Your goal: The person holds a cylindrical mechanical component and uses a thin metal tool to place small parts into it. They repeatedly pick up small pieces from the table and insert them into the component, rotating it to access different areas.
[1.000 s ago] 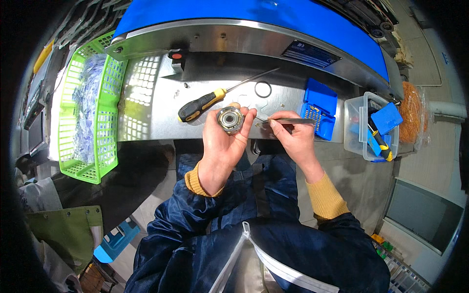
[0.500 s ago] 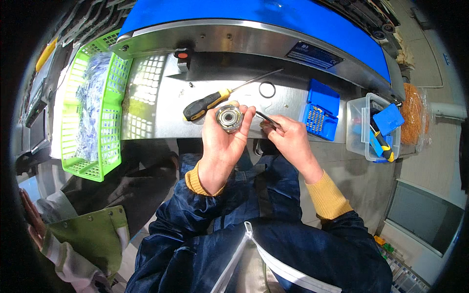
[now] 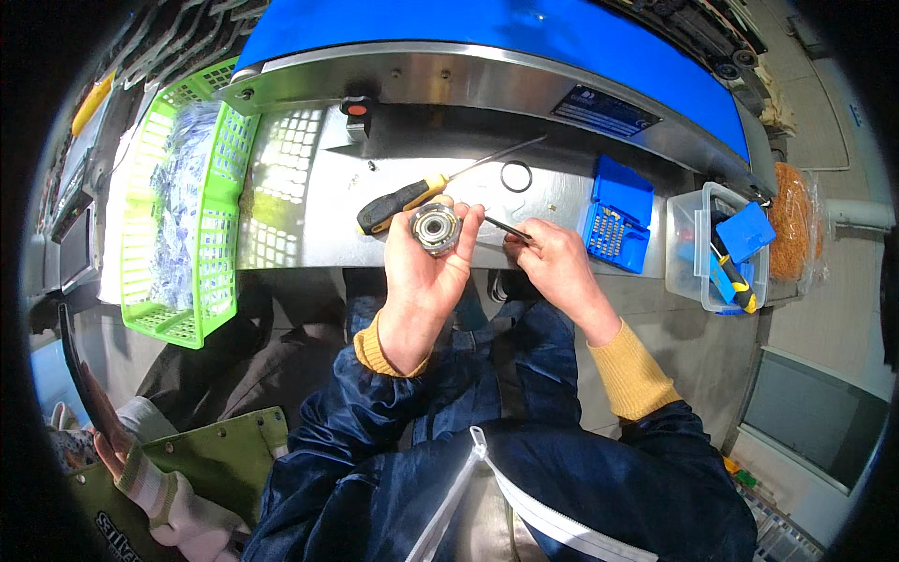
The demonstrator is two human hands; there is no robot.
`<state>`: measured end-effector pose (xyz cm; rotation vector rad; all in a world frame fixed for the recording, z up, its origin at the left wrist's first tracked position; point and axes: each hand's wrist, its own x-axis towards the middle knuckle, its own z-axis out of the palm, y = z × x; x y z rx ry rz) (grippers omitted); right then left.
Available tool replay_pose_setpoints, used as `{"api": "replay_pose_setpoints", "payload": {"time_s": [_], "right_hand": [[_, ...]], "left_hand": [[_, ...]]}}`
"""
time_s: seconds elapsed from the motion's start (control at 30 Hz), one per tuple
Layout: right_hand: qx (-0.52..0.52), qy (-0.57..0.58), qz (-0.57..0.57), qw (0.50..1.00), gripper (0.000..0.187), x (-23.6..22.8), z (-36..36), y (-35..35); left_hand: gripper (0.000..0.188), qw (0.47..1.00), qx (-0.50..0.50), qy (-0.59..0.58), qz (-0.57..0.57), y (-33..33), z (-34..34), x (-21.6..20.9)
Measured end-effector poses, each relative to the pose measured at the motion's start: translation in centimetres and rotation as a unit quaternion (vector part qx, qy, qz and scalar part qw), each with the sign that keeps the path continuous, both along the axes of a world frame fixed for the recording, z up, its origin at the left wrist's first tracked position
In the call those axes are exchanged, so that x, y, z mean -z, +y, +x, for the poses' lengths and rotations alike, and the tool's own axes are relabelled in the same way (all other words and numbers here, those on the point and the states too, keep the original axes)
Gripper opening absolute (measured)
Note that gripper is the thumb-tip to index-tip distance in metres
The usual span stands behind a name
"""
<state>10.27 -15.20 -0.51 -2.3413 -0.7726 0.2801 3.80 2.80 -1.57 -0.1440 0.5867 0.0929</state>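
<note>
My left hand (image 3: 424, 286) is closed round the rim of a round metal part with a ball bearing (image 3: 434, 228) at its centre, turned face up. In my right hand (image 3: 554, 267), pinched between thumb and fingers, is a pair of dark slim tweezers (image 3: 507, 228). Their tip points left, close by my left fingertips; whether it touches them I cannot tell. Just beyond my left hand lies a black-and-yellow screwdriver (image 3: 403, 204), its shaft pointing up and right. A black rubber ring (image 3: 516, 176) rests on the metal bench (image 3: 328, 234) to the right of that shaft.
An opened blue bit case (image 3: 618, 220) stands right of my hands, beside a clear plastic tub (image 3: 688, 253) of tools. On the left is a green basket (image 3: 192, 323) with plastic-wrapped pieces. A blue belt conveyor (image 3: 487, 23) runs behind. Another person's hand (image 3: 114, 436) shows at lower left.
The tweezers have turned slightly and look narrower, their tip still by my left hand. Both hands have hardly moved. At lower left, the other person's arm has shifted and a dark flat object now shows.
</note>
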Motion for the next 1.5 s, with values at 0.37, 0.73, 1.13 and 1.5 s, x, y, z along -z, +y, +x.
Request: {"api": "replay_pose_setpoints", "payload": {"time_s": [0.37, 0.73, 1.13, 1.5], "right_hand": [[0.070, 0.029, 0.041, 0.996, 0.019, -0.6, -0.5, 0.2], [0.177, 0.354, 0.276, 0.876, 0.029, -1.6, -1.0, -3.2], [0.229, 0.248, 0.243, 0.910, 0.018, 0.5, -4.5, -2.3], [0.175, -0.087, 0.048, 0.979, 0.013, 1.2, -3.5, 1.3]], "left_hand": [[0.030, 1.000, 0.003, -0.014, -0.002, 0.1, 0.0, -0.2], [0.033, 1.000, 0.019, -0.011, 0.004, 0.0, 0.0, -0.4], [0.029, 1.000, 0.020, -0.011, -0.005, -0.6, -0.2, -0.5], [0.026, 1.000, 0.003, 0.009, -0.002, -0.2, -0.2, 0.1]]}}
